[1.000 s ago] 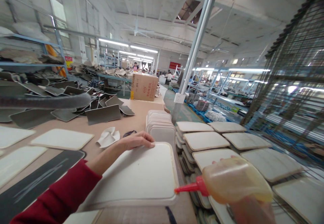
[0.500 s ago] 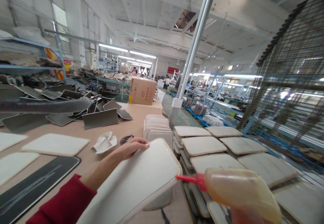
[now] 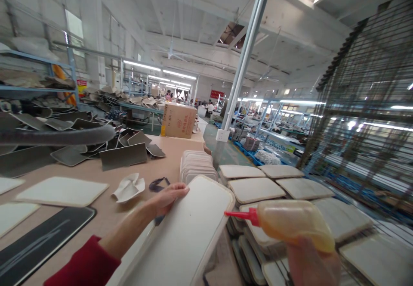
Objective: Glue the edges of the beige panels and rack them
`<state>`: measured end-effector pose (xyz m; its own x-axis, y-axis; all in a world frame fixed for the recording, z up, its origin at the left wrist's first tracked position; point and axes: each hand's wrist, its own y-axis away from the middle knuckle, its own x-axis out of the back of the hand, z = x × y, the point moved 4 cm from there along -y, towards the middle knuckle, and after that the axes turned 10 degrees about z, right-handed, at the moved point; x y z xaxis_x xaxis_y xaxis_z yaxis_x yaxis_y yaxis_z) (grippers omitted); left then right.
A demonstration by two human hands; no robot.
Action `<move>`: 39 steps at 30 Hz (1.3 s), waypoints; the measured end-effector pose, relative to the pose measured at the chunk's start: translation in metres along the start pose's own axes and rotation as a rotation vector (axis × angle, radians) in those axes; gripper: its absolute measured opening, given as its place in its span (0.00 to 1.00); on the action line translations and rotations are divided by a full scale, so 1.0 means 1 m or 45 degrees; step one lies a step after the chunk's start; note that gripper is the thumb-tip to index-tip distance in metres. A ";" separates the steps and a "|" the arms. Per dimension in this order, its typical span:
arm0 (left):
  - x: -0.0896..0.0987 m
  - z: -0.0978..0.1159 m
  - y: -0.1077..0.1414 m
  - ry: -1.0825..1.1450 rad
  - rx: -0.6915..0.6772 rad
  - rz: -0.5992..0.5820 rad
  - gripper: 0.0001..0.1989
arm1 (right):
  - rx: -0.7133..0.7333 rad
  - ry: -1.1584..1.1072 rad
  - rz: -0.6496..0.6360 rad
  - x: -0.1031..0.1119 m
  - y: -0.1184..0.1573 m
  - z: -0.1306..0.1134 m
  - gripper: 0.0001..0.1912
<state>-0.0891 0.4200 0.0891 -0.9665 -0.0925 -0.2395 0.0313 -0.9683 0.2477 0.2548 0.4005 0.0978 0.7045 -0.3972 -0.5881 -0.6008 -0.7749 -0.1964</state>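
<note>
A white rounded panel point(image 3: 193, 223) with a pale yellowish border is held tilted by my left hand point(image 3: 171, 196), fingers closed on its upper left edge. My right hand point(image 3: 311, 260) grips a translucent squeeze bottle point(image 3: 293, 221) holding amber liquid, probably glue. The bottle lies nearly level, its red nozzle point(image 3: 240, 214) pointing left at the panel's right edge. Whether the tip touches the edge I cannot tell. Beyond the panel stands a row of similar white panels point(image 3: 197, 163). A crumpled white piece point(image 3: 129, 188) and a dark strap loop point(image 3: 159, 184) lie near my left hand.
Stacks of white-topped panels point(image 3: 256, 190) stand at right. Grey curved pieces point(image 3: 124, 156) pile up at the back left. A black panel point(image 3: 41, 243) and white panels point(image 3: 64, 191) lie at left. A cardboard box point(image 3: 179, 120) sits farther back, beside a metal post point(image 3: 240, 66).
The bottle has moved up and slightly left, along the panel's right edge. The panel has turned a little more upright in my left hand. The camera view has shifted slightly.
</note>
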 end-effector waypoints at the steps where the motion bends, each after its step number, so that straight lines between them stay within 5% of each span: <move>1: 0.000 -0.001 0.000 0.006 -0.003 -0.002 0.23 | -0.021 -0.025 0.006 -0.004 -0.001 -0.002 0.27; 15: 0.003 -0.012 0.001 0.068 0.096 0.030 0.25 | -0.124 -0.090 -0.005 -0.011 -0.010 0.006 0.29; 27: 0.014 -0.035 -0.008 0.148 0.145 0.050 0.22 | -0.252 0.037 -0.132 0.007 -0.003 0.026 0.22; 39: 0.016 -0.033 -0.013 0.121 0.162 0.067 0.14 | -0.250 0.046 -0.228 -0.011 0.019 0.013 0.32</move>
<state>-0.0962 0.4235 0.0508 -0.9358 -0.1695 -0.3092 0.0427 -0.9249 0.3779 0.2309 0.3960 0.0901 0.8079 -0.2598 -0.5290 -0.3833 -0.9134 -0.1368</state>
